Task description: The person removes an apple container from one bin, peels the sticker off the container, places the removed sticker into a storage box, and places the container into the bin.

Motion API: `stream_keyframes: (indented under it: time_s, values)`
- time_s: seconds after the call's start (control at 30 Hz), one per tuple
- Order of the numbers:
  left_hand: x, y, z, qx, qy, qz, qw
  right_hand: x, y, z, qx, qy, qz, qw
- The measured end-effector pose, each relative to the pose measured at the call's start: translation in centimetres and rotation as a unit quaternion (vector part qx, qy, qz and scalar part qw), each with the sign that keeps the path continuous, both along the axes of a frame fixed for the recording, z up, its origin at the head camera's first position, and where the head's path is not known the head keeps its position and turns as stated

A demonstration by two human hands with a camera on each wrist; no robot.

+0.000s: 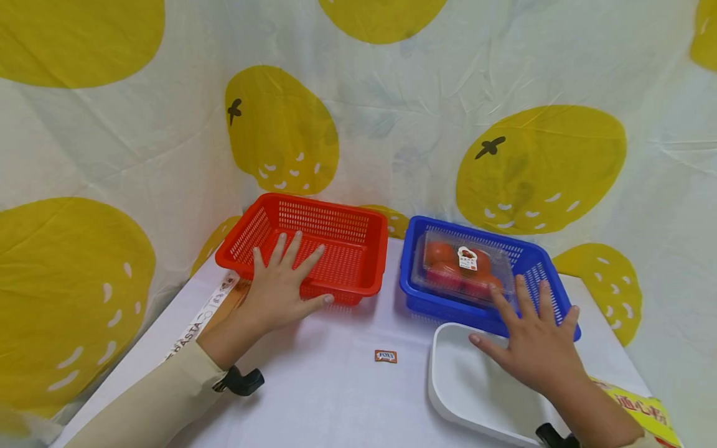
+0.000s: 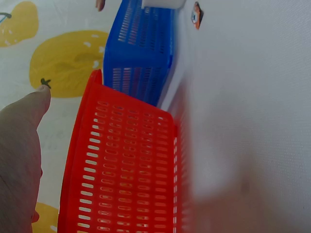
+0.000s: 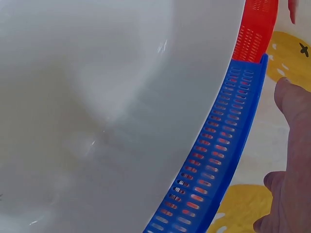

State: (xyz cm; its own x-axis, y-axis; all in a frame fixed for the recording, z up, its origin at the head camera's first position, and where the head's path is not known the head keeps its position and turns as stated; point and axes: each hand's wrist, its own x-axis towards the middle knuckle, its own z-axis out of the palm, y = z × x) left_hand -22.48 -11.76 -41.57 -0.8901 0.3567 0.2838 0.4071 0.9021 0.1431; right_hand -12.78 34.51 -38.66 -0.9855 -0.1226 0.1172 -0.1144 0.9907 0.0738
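Note:
With fingers spread, my left hand hovers over the near left part of a red plastic basket, which has nothing in it. My right hand, fingers also spread, is above a white tray and the near edge of a blue basket. Inside the blue basket lies a clear plastic box of tomatoes with a white label. Neither hand holds anything. In the left wrist view the left thumb stands beside the red basket's rim. Fingers of the right hand show past the blue basket in the right wrist view.
A small brown packet lies mid-table. Left of it, a long pasta package is partly hidden under the left arm. A yellow package sits by the right forearm. A lemon-printed cloth hangs behind the white table.

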Motion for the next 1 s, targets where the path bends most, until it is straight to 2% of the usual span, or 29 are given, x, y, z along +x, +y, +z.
stream_keyframes:
  time_s: [0.27, 0.57, 0.73, 1.0]
  values:
    - [0.2, 0.0, 0.3, 0.013, -0.003, -0.005, 0.9999, 0.1, 0.0, 0.2, -0.005, 0.0, -0.005, 1.0]
    - [0.5, 0.9, 0.1, 0.025, 0.009, -0.017, 0.9995, 0.0, 0.0, 0.9, -0.04, -0.006, -0.004, 0.999]
    - [0.5, 2.5, 0.0, 0.051, 0.02, -0.04, 0.9977, -1.0, 0.7, 1.9, -0.059, -0.012, 0.008, 0.998]
    - [0.8, 6.7, 0.4, 0.089, 0.019, -0.077, 0.9929, -3.4, 2.9, 3.5, -0.123, -0.043, 0.022, 0.991]
